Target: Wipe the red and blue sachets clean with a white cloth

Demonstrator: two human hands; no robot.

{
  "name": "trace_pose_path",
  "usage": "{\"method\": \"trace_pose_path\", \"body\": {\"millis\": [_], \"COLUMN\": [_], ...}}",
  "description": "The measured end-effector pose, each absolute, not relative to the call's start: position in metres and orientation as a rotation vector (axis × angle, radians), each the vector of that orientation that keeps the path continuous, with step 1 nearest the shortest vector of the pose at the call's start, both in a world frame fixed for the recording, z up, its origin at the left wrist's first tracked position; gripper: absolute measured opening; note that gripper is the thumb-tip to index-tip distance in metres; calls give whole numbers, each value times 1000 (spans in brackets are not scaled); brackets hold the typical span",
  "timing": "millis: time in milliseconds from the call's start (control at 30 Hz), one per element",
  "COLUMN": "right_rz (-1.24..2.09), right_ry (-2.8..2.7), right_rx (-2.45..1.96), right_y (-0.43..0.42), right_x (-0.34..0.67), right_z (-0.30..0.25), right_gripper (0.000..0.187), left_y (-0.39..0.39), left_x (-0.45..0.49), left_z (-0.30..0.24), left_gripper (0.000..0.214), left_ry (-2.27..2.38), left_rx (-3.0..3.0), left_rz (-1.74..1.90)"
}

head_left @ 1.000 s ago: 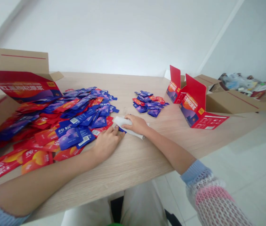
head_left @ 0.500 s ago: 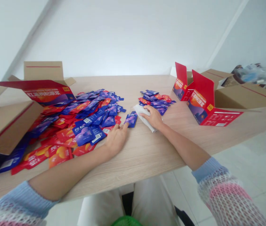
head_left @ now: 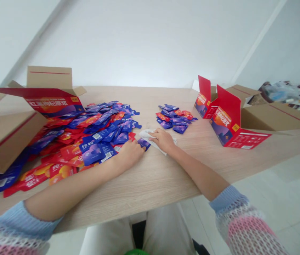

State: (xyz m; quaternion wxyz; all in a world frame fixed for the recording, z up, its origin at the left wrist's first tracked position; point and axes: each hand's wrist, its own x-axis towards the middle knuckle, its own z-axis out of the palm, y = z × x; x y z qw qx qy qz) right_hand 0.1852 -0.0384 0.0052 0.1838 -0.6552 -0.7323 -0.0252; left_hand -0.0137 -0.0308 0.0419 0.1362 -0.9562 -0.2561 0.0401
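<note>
A big heap of blue and red sachets [head_left: 86,131] covers the left half of the wooden table [head_left: 150,177]. My left hand [head_left: 130,154] rests at the heap's right edge with fingers curled, touching a blue sachet [head_left: 143,143]. My right hand [head_left: 163,140] lies on a white cloth [head_left: 147,135] and presses it flat on the table next to that sachet. A small pile of sachets [head_left: 175,118] lies just beyond my right hand.
An open brown carton [head_left: 3,134] with a red printed box [head_left: 51,102] stands at the left. Two open red boxes [head_left: 226,120] and a brown carton [head_left: 272,117] stand at the right. Clutter [head_left: 288,92] lies at the far right.
My right hand slid the white cloth back from the small pile toward the blue sachet. My left hand's fingers curled in at that sachet. The camera shifted slightly.
</note>
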Motion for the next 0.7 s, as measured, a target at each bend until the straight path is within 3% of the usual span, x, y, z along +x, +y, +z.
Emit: {"method": "trace_pose_path", "body": {"millis": [200,367,567,700], "right_rz": [-108,-82,10,42], "right_ry": [-1917,-1591,-1499,-1666], "right_rx": [-2087,-2096,-1733,-1522], "right_y": [-33,-30,-41,-55], "right_x": [191,209,205,182], "right_z": [10,4,5,14], "right_gripper": [40,56,35,30], "left_y": [-47,-55,-38,-31], "left_x": [-12,-10,-22,-24], "left_z": [30,18,15,12], "left_gripper": [30,33,40,40], "left_ry": [-843,-876,-840,-768], "left_rx": [-2692,-2682,-2783,-2875], "left_rz": [-8,-55,-157,-240]}}
